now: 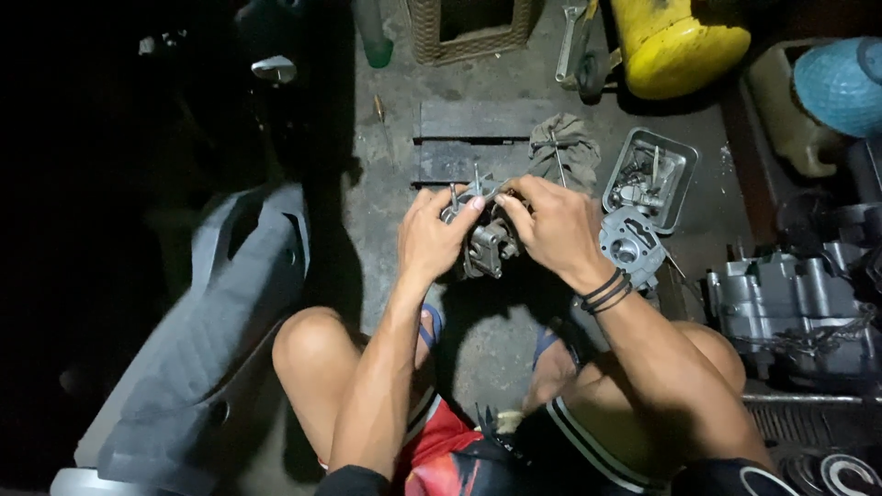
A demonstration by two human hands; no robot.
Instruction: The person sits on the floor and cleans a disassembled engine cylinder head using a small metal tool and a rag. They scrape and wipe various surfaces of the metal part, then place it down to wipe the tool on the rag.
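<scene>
I squat on a concrete floor and hold a small grey metal engine part [487, 246] up in front of my knees. My left hand [430, 237] grips its left side, thumb and fingers on the top edge. My right hand [551, 225], with black bands on the wrist, closes over its right side and top. Thin metal studs stick up from the part between my fingertips. The far side of the part is hidden by my fingers.
Another grey engine casting [630, 244] lies right of my hands, beside a metal tray [680, 174] of small parts. A rag [565, 147] lies on a dark block [459, 138]. An engine case [790, 308] sits at right; a grey scooter panel [211, 331] at left; a yellow tank [675, 41] behind.
</scene>
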